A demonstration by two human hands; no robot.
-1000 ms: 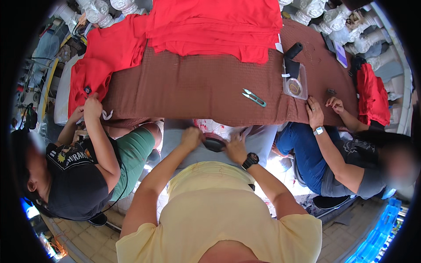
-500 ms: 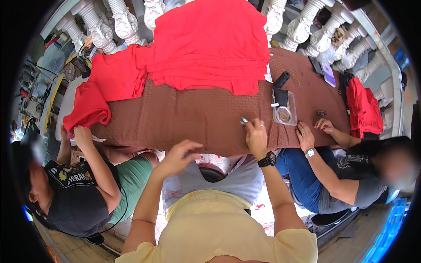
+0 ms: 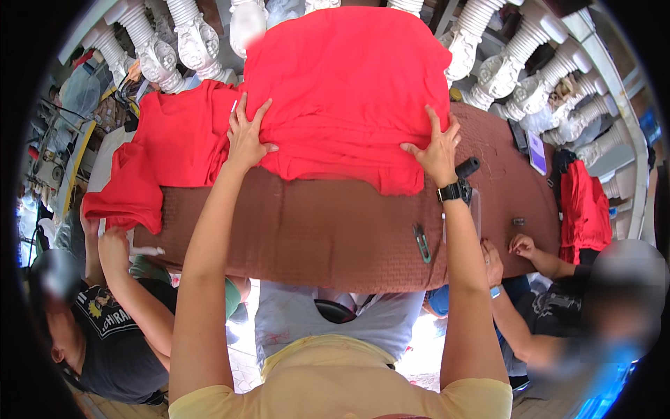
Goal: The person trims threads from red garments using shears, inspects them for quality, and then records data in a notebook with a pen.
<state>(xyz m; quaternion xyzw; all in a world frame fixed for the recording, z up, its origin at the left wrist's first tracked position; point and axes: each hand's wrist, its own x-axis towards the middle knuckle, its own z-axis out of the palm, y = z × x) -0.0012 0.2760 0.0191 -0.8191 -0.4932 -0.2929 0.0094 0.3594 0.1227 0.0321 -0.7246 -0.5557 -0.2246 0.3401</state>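
Note:
A stack of red garments (image 3: 349,91) lies on a table covered with brown cloth (image 3: 314,230). My left hand (image 3: 246,136) rests flat on the stack's left near corner, fingers spread. On the right near corner of the same stack lies my right hand (image 3: 436,150), also flat with spread fingers, a black watch on its wrist. Neither hand has closed around the fabric.
More red cloth (image 3: 164,153) spills over the table's left end. Small thread snips (image 3: 421,243) lie near the table's front edge. A seated person (image 3: 105,314) works at the left, another person (image 3: 558,307) at the right. White balusters (image 3: 516,63) stand behind.
Both my hands rose from my lap and reached forward across the table onto the red stack. The view tilted up toward the far side.

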